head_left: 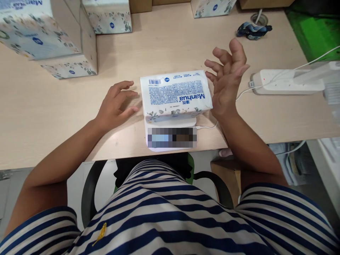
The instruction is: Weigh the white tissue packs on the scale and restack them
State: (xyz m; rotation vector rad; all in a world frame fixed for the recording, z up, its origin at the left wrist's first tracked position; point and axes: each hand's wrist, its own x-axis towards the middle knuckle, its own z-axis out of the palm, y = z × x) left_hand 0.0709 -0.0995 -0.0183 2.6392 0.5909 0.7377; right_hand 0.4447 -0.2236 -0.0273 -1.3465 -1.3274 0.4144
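Observation:
A white tissue pack [175,95] with blue print lies on a small white scale [170,124] near the desk's front edge. My left hand [117,104] rests on the desk just left of the pack, fingers spread and curved, holding nothing. My right hand [227,79] hovers at the pack's right end, fingers apart and raised, palm close to the pack but not gripping it.
Stacked tissue packs and cardboard boxes [53,39] stand at the back left, more packs [108,16] along the back. A white power strip [287,82] with cables lies to the right. A dark blue object [252,30] sits at the back right. The beige desk [47,117] ends in front of me.

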